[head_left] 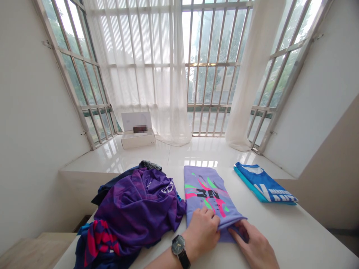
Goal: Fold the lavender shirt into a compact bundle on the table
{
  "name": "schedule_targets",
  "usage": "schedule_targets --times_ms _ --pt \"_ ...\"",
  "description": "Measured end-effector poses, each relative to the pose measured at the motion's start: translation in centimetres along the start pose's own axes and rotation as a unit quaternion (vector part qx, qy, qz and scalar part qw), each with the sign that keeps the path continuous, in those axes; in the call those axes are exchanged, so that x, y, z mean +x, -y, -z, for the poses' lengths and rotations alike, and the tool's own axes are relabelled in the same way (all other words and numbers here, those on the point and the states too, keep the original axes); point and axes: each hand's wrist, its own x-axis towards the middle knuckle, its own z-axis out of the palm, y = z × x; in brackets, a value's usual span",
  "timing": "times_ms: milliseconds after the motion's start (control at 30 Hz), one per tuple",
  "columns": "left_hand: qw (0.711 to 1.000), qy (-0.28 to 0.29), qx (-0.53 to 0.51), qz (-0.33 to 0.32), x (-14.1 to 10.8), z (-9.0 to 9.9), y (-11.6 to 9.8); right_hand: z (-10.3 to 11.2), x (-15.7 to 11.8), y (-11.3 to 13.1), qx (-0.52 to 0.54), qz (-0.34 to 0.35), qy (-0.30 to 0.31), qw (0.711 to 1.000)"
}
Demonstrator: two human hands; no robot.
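the left forearm (164, 260) is bare but for a wristwatch (178, 245): a round dark dial (177, 243) with pale pointers (finer markings too small to read) and a black strap (184, 260); the right hand (254, 244) is bare.

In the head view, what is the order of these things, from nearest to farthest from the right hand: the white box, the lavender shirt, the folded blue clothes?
1. Lavender shirt: touching the right hand, at its near end.
2. Folded blue clothes: on the right side, beyond the hand.
3. White box: far back, left of the middle, by the window.
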Motion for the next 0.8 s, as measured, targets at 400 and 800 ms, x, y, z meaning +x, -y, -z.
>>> schedule_targets --times_ms 400,800 --pt "0.998 -0.03 0.002 -0.059 -0.2 -0.5 0.1 0.5 1.0 -0.7 -0.128 0.321 -0.139 0.928" --pt "0.998 -0.017 -0.035 -0.052 0.1 -0.7 0.4 1.7 0.2 -1.1 -0.057 0.311 -0.055 0.947"
